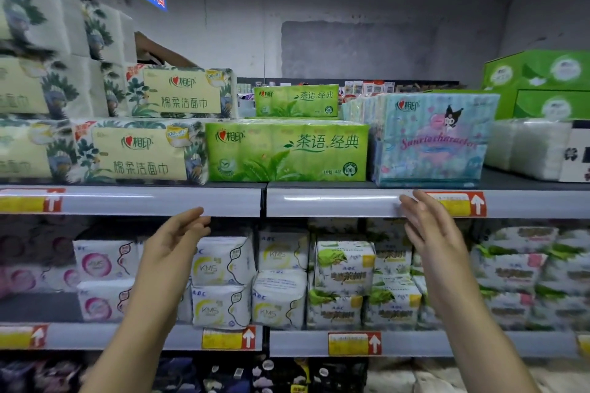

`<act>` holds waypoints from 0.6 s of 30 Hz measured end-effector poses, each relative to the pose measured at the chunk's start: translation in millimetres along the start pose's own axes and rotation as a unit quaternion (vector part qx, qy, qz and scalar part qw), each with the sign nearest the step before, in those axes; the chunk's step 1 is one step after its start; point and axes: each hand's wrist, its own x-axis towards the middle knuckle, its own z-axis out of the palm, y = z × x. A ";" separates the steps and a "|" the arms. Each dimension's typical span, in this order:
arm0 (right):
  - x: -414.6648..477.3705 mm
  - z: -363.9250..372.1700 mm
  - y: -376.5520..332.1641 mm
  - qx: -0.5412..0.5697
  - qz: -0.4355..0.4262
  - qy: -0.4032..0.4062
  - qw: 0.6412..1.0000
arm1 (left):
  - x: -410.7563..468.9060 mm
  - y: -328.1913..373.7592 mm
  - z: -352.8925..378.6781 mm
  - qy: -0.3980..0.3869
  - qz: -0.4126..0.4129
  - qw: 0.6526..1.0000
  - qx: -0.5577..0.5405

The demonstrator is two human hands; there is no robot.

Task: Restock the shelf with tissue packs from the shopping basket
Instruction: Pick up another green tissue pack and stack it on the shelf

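Observation:
A green tissue pack (287, 151) lies at the front of the top shelf (335, 202), with a second green pack (297, 100) behind it. My left hand (174, 238) and my right hand (429, 230) are raised just below the shelf's front rail, one under each end of the green pack. Both hands have loose, nearly straight fingers and hold nothing. The shopping basket is out of view.
Cream floral tissue packs (137, 151) are stacked to the left of the green pack. A pale blue cartoon pack (431, 140) stands to its right, then white packs (526, 148) and green boxes (542, 83). The lower shelf (415, 343) holds several small white packs.

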 end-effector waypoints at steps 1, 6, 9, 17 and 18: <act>-2.3 -0.5 1.0 0.002 -0.002 0.000 1.000 | -1.5 -2.5 -2.1 -0.003 -0.005 1.000 0.002; -13.9 11.9 6.5 -0.012 0.009 0.002 1.000 | -9.0 -10.3 -20.6 -0.049 -0.011 0.998 0.043; -22.6 23.1 8.8 -0.019 0.017 -0.011 1.000 | -12.0 -11.8 -36.1 -0.052 -0.013 0.998 0.046; -59.2 62.4 7.9 -0.032 0.048 0.002 0.998 | -19.7 -17.1 -96.6 -0.059 -0.025 0.997 0.042; -65.2 69.2 8.0 -0.033 0.054 0.003 0.998 | -20.7 -18.5 -106.8 -0.057 -0.027 0.997 0.046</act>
